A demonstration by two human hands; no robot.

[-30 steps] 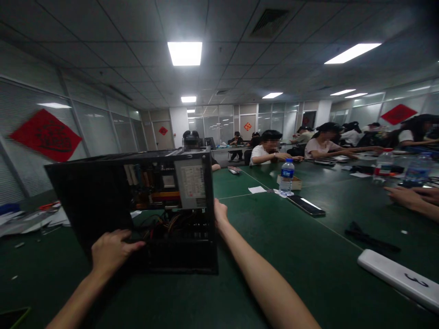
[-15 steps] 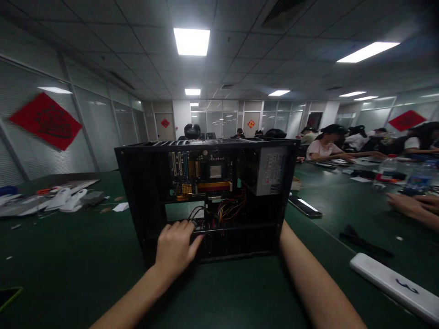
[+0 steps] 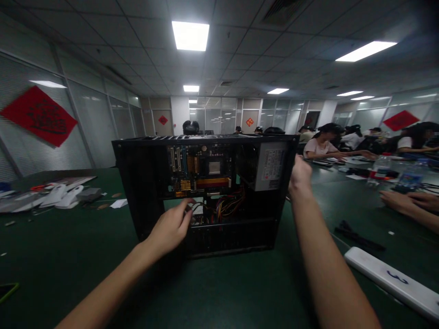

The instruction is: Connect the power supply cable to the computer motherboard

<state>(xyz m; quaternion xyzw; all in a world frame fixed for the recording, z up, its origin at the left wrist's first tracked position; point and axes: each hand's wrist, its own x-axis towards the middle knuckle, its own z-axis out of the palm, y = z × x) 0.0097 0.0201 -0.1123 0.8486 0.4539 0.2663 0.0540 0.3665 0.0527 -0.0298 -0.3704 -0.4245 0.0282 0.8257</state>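
Note:
A black computer case stands on the green table with its open side facing me. Inside show the motherboard, a silver power supply with a fan, and a bundle of coloured wires. My left hand reaches into the lower left of the opening, thumb and fingers closed around a thin dark cable. My right hand is curled like a fist beside the case's right edge; its fingertips are hidden, and what they hold, if anything, does not show.
A white power strip and a black strap lie to the right. Plastic bottles stand near another person's hands. White and grey parts are piled at the left. A green-edged phone is at the near left.
My left hand has moved up from the case's lower rail to the cable. My right hand, hidden behind the case before, has risen into view along its right side.

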